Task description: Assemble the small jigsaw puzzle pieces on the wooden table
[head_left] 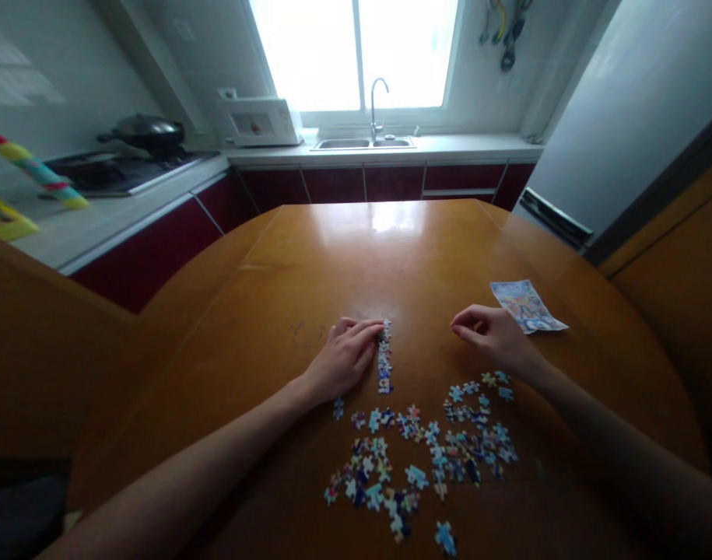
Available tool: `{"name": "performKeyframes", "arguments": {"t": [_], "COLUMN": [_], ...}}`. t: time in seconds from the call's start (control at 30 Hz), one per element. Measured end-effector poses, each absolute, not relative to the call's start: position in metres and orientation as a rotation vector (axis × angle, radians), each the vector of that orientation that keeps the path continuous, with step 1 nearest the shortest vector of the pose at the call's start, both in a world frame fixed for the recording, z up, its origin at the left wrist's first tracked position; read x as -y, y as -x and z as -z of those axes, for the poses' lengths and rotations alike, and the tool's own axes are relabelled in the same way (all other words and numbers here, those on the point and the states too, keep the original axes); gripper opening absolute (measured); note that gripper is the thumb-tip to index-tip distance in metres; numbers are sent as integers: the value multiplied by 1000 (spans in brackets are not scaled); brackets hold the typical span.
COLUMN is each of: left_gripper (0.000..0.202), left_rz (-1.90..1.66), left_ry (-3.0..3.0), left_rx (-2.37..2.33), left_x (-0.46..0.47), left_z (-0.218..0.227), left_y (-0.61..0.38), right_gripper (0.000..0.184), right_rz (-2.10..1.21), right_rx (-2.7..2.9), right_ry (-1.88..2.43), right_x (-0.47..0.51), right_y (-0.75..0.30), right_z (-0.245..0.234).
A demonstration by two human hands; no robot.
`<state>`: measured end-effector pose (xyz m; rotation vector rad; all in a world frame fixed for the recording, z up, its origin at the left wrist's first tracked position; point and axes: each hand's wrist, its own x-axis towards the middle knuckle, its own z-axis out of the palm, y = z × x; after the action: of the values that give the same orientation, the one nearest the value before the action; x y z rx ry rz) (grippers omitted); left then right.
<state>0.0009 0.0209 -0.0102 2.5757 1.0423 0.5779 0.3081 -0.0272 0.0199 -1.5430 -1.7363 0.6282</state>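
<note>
Glossy orange-brown wooden table (pixel 344 257): jigsaw joining, apparently.
Right hand (pixel 494 339), 3 o'clock: curled, cannot tell if pinching. Left hand (pixel 345 359), 9 o'clock: outstretched, fingertips touching narrow multicoloured jigsaw strip (pixel 384 362), mid-table. Loose blue-and-mixed pieces (pixel 415 476), 5 o'clock; next move needs edge-matching.

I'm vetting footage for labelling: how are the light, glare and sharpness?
Head view: the window is blown out to white; head view: glare whitens the far part of the table; head view: loose puzzle pieces look soft, and the edges appear stretched.

The table (pixel 309 272) looks like glossy wood, the faucet (pixel 373 110) smooth metal.
</note>
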Motion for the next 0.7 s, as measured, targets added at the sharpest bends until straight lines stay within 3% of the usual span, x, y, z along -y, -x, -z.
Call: {"name": "performKeyframes", "arguments": {"t": [0.3,0.7], "left_gripper": [36,28], "left_rz": [-672,-853], "left_ry": [-2521,-2366], "left_rx": [-986,-1077], "left_x": [-22,-25], "left_z": [11,12], "left_y": [1,2], "right_gripper": [10,11], "right_rz": [-621,-455], "right_rx": [1838,1812], "right_ry": [1369,1527], "right_x": [38,22], "right_y": [-293,-324], "right_z": [-22,-5]}}
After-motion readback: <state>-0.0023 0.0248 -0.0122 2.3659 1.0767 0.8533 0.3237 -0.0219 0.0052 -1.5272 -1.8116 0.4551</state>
